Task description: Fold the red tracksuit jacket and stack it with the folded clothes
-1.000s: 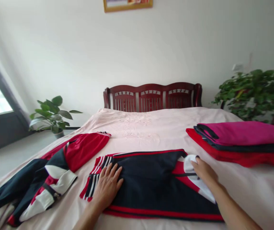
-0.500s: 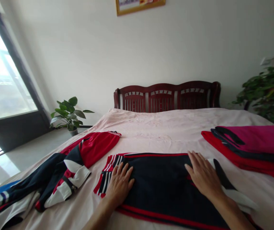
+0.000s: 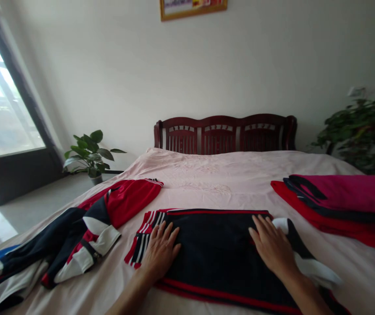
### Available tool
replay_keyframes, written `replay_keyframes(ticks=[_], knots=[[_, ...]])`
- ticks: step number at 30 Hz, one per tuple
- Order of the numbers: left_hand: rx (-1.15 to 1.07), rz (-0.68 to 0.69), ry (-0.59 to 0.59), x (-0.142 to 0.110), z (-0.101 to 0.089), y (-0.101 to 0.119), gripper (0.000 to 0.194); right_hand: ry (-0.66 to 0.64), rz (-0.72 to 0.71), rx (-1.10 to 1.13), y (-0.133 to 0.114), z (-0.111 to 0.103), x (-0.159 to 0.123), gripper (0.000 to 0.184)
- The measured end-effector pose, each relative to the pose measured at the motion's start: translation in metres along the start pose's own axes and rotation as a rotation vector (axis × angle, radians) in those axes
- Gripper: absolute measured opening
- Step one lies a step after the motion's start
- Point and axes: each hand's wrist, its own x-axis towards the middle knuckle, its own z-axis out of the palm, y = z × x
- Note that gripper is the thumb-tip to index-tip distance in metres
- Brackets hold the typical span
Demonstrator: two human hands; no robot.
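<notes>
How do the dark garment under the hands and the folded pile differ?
The dark garment lies under the left hand and right hand; the folded pile is untouched by either hand. The garment lies flat; the pile is thicker, in layers. The garment is mostly dark, the pile magenta on top. Both rest on the pink sheet.

i look through one head-worn camera at the near side of the bed (image 3: 190,168), facing forward and down: left hand (image 3: 161,249) and right hand (image 3: 272,245) close below, wooden headboard (image 3: 218,138) far, glazed door (image 3: 17,173) at the left edge, leafy plant (image 3: 364,131) right.
</notes>
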Motion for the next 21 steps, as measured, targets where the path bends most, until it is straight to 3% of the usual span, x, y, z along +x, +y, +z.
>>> replay_keyframes(ticks=[4, 8, 14, 21], knots=[[-0.006, 0.009, 0.014, -0.001, 0.001, -0.001, 0.048, -0.136, -0.178, 0.133, -0.038, 0.0, -0.011, 0.057], [0.007, 0.005, 0.01, -0.001, 0.002, -0.002, 0.048, -0.191, -0.199, 0.181, -0.051, 0.014, -0.025, 0.055], [-0.002, -0.005, -0.014, 0.001, 0.003, -0.003, 0.048, -0.165, -0.174, 0.199, -0.04, 0.018, -0.025, 0.054], [-0.023, -0.046, -0.021, 0.003, 0.0, 0.0, 0.047, -0.172, -0.175, 0.035, -0.007, 0.033, -0.025, 0.044]])
